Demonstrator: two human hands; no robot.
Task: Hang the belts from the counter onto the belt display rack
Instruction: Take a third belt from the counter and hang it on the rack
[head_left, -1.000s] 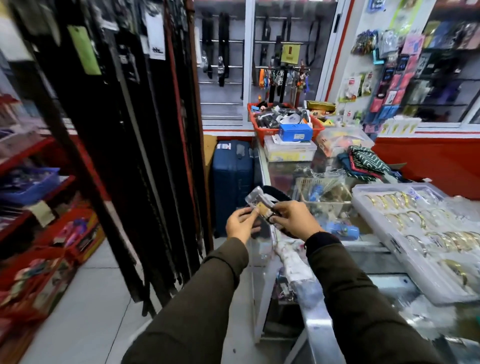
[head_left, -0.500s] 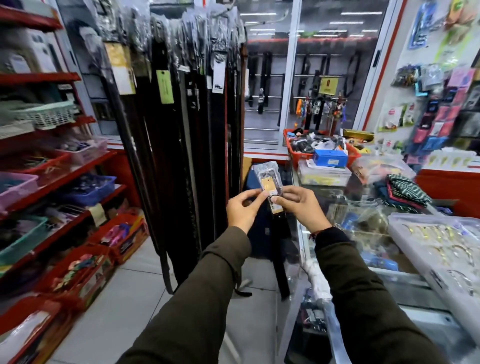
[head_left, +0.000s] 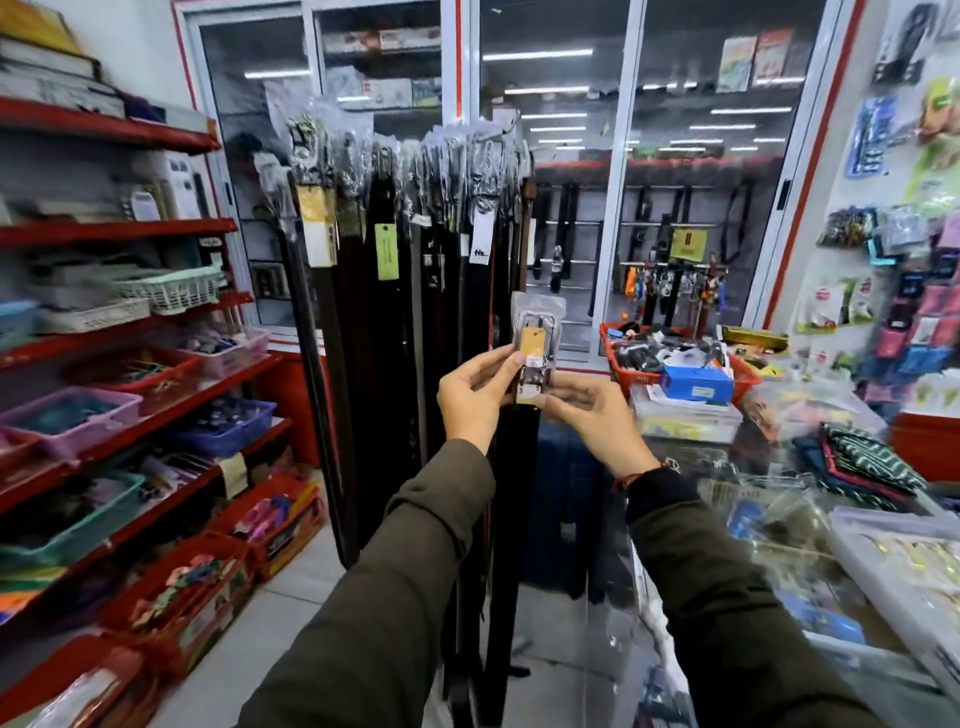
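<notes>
Both hands, left hand (head_left: 475, 397) and right hand (head_left: 589, 415), pinch a packaged belt (head_left: 535, 345) upright before the belt rack (head_left: 415, 234).

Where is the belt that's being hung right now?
Centre of the head view: the belt is held up by both hands, left hand and right hand, just in front of the belt display rack.

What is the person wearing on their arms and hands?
Both arms have long, dark olive-green sleeves. The left hand and right hand are bare, with no gloves. A thin reddish bracelet sits on the right wrist.
</notes>
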